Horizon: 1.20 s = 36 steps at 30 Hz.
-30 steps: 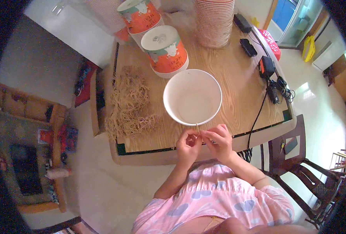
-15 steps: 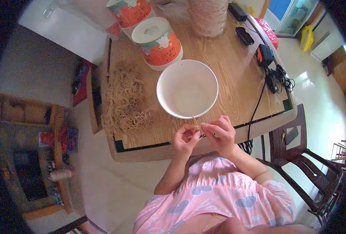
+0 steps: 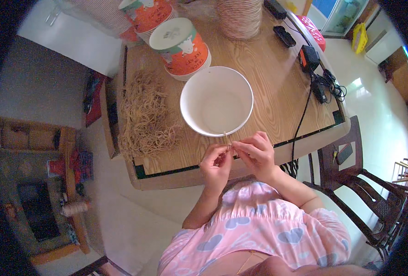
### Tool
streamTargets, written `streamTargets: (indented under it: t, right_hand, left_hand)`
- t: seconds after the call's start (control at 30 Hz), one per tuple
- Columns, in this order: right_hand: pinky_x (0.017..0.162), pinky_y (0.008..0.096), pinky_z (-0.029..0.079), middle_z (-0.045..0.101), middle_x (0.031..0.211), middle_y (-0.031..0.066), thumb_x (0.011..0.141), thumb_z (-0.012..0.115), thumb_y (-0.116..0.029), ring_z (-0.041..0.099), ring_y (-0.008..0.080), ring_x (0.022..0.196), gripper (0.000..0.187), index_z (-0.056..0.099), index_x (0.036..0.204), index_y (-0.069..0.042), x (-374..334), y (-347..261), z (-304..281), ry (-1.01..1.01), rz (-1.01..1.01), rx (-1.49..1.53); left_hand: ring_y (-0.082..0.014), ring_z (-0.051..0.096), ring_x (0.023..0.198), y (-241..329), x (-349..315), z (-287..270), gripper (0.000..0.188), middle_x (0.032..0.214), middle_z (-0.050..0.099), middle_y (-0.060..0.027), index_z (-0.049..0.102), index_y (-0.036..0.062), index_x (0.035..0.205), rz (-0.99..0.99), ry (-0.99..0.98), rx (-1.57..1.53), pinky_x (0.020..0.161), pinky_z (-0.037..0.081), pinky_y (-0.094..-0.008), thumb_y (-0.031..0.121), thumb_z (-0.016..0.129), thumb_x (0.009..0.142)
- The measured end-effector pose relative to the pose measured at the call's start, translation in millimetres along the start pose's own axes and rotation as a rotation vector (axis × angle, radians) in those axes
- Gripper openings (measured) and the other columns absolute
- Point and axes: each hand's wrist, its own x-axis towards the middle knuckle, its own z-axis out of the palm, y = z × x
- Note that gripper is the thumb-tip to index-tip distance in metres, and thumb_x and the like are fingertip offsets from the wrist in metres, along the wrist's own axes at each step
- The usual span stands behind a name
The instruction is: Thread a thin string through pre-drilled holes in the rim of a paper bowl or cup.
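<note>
A white paper bucket [image 3: 191,103] stands on the wooden table, its mouth facing up. At its near rim a thin tan cord [image 3: 225,134] pokes out over the edge. My left hand [image 3: 215,164] is closed in a pinch on the cord just in front of the bucket. Against it, my right hand [image 3: 257,154] pinches the same cord, fingertips close together; what lies right between the fingertips is partly hidden. A loose pile of tan cords [image 3: 144,119] spreads on the table to the left of the bucket.
Behind the bucket stand stacked orange and green printed buckets [image 3: 185,57] and a tall stack of pale tubs [image 3: 240,18]. Black adapters and cables [image 3: 321,87] lie along the right edge. A dark wooden chair [image 3: 339,156] with a phone on it stands at right.
My hands have come slightly closer together at the cord, still beside the bucket's near rim. The whole view has shifted a little; the bucket and pile stay in place on the table.
</note>
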Motion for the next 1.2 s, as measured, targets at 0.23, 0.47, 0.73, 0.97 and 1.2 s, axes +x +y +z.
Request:
streamTargets:
  t: [0.23, 0.47, 0.73, 0.97, 1.2]
  right_hand:
    - [0.066, 0.0332, 0.04, 0.06, 0.082, 0.004, 0.065, 0.068, -0.001, 0.052, 0.0195, 0.066, 0.029, 0.067, 0.093, -0.006, 3, -5, -2, -0.039, -0.015, -0.049]
    - [0.073, 0.0252, 0.043, 0.06, 0.085, 0.006, 0.079, 0.061, 0.003, 0.055, 0.0143, 0.078, 0.015, 0.063, 0.092, -0.002, -5, 0, 5, -0.107, 0.553, 0.473]
    - [0.076, 0.0237, 0.043, 0.059, 0.084, 0.0037, 0.081, 0.062, -0.002, 0.055, 0.0102, 0.082, 0.007, 0.06, 0.087, 0.0, 2, 2, 8, -0.128, 0.737, 0.746]
    - [0.077, 0.0234, 0.044, 0.059, 0.084, 0.0025, 0.083, 0.061, -0.004, 0.054, 0.0099, 0.084, 0.007, 0.058, 0.086, 0.001, 1, 7, 2, -0.307, 0.586, 0.614]
    - [0.076, 0.026, 0.046, 0.063, 0.084, 0.0034, 0.085, 0.059, -0.007, 0.056, 0.0104, 0.083, 0.01, 0.06, 0.091, 0.001, -8, 16, 12, -0.236, 0.755, 0.862]
  left_hand:
    - [-0.0046, 0.055, 0.071, 10, 6, -4, 0.008, 0.088, 0.057, -0.0005, 0.062, -0.0026, 0.089, -0.242, -0.05, -0.248, 0.06, 0.043, -0.0161, 0.001, 0.062, 0.081]
    - [-0.005, 0.055, 0.073, 4, 7, -5, 0.008, 0.086, 0.057, 0.0012, 0.062, -0.0009, 0.088, -0.319, -0.086, -0.364, 0.063, 0.044, -0.0168, 0.0, 0.063, 0.08]
    - [-0.0056, 0.056, 0.074, -1, 6, -7, 0.01, 0.086, 0.059, -0.0002, 0.062, -0.0008, 0.089, -0.295, -0.093, -0.411, 0.065, 0.045, -0.0175, 0.0, 0.062, 0.08]
    - [-0.0053, 0.056, 0.069, -14, 7, -3, 0.01, 0.076, 0.06, 0.0016, 0.062, 0.0015, 0.09, -0.298, -0.026, -0.246, 0.059, 0.045, -0.0178, 0.001, 0.062, 0.08]
    - [-0.0023, 0.049, 0.057, -17, 13, -6, 0.008, 0.074, 0.059, 0.0021, 0.062, 0.0031, 0.089, -0.406, -0.133, -0.34, 0.048, 0.038, -0.0168, 0.003, 0.062, 0.081]
